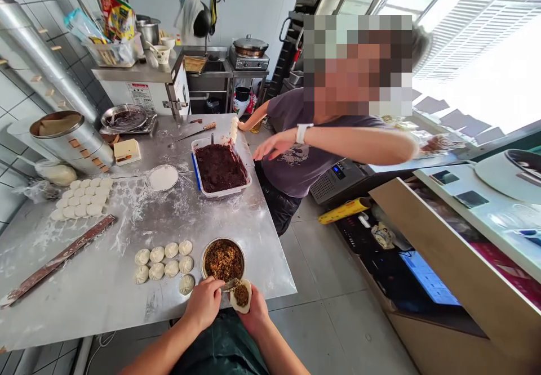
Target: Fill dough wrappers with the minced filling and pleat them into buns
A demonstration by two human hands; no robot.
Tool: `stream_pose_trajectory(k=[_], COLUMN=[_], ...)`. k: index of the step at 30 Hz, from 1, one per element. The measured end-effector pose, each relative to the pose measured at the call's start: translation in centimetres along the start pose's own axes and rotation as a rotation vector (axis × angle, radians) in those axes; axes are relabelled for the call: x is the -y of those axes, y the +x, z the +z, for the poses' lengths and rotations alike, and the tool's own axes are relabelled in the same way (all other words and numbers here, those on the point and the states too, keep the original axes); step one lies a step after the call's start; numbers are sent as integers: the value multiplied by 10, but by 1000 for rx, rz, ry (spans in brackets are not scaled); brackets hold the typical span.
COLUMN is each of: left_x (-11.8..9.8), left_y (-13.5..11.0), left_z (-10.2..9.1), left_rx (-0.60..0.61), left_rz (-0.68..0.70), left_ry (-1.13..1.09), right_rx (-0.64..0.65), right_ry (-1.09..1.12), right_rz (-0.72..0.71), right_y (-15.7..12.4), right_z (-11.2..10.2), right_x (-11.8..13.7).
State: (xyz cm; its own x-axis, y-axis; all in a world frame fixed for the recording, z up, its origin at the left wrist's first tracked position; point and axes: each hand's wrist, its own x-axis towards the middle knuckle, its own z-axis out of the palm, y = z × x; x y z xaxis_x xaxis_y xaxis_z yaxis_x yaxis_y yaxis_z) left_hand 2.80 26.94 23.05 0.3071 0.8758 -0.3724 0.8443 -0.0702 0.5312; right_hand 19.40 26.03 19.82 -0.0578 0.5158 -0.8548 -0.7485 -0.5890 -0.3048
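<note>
My left hand [206, 302] grips a small metal spoon or spatula [230, 285] whose tip touches the filling on a dough wrapper [240, 305]. That wrapper lies cupped in my right hand [256, 309], with a brown heap of filling at its middle. Just beyond both hands stands a round metal bowl [204, 262] of chopped brown filling [223, 258]. To the left, several pleated buns [171, 268] sit in rows on the steel table [101, 285]. The spoon's handle is mostly hidden by my left fingers.
A co-worker [313, 144] stands across the table's right edge, one hand on a dough roll [234, 129]. A tub of dark red paste [220, 168], a plate of flour [163, 178], a knife [198, 132], dough pieces [84, 197] and a long wooden strip [59, 259] occupy the table.
</note>
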Motion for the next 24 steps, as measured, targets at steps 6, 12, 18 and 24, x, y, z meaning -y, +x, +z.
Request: stream_pose_trajectory(k=[6,12,18,24], left_x=[-16,-26,-25,-24], left_y=[-19,-39,-60,-76], left_z=[8,-10,-63,-94], left_rx=[-15,-85,-418,-584], left_rz=[206,432,501,587], left_ry=[-60,-66,86,208], right_rx=[-3,88,207,293], right_ry=[40,119,160,122], right_rz=[-28,-79,-88,-25], right_y=[-26,-75,-106,-126], right_z=[-7,10,68,106], right_x=[9,34,48,46])
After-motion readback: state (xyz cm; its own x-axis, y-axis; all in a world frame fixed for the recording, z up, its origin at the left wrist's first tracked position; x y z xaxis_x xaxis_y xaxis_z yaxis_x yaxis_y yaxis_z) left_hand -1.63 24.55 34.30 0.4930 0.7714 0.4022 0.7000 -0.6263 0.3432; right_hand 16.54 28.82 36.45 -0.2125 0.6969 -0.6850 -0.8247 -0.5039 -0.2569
